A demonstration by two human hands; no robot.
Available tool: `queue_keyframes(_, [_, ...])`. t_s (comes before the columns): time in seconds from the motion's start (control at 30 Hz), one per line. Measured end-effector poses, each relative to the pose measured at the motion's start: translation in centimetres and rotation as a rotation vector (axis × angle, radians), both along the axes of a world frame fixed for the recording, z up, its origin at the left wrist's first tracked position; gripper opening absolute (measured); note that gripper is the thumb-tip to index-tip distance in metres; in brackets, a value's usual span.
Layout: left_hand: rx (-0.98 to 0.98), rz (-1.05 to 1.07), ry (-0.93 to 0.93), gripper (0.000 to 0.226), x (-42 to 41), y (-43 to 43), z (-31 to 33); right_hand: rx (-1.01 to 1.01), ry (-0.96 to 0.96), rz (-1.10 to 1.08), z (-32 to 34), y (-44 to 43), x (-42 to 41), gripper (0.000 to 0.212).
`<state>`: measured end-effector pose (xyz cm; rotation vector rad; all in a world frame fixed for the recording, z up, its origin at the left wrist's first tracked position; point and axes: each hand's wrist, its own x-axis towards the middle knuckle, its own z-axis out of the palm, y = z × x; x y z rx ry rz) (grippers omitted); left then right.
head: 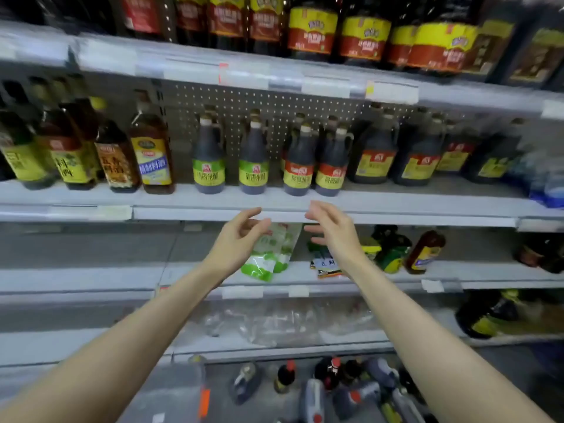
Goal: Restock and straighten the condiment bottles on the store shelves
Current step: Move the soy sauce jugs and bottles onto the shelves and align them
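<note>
Dark vinegar bottles with green labels (208,154) and red-and-yellow labels (299,160) stand in a row on the middle shelf (396,206). My left hand (241,239) and my right hand (332,230) are raised side by side just below that shelf's front edge, palms facing each other. Both have relaxed, slightly curled fingers and hold nothing. Behind them on the shelf below lie green-and-white pouches (268,254), partly hidden by my left hand.
Oil and cooking-wine bottles (152,151) stand at the left of the middle shelf, larger dark jugs (375,157) at the right. Big bottles (314,29) fill the top shelf. Loose bottles (335,389) lie in a cart or bin at the bottom.
</note>
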<state>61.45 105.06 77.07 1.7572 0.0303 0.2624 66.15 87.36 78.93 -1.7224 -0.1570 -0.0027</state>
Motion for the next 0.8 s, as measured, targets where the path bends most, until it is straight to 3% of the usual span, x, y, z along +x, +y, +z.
queue_keyframes(0.27, [-0.025, 0.007, 0.327, 0.037, -0.8, -7.4, -18.4, -0.095, 0.256, -0.028, -19.0, -7.3, -0.8, 0.006])
queue_keyframes(0.4, [-0.043, 0.001, 0.492, 0.039, -1.9, -10.8, -27.4, -0.156, 0.362, -0.011, -29.1, -10.9, -1.3, 0.011])
queue_keyframes(0.6, [-0.039, 0.09, 0.634, 0.032, -3.8, -14.0, -39.8, -0.237, 0.503, 0.029, -42.7, -14.0, -2.5, 0.02])
queue_keyframes(0.8, [-0.017, 0.1, 0.783, 0.032, -5.9, -15.3, -52.6, -0.282, 0.651, 0.08, -55.0, -15.0, -4.8, 0.014])
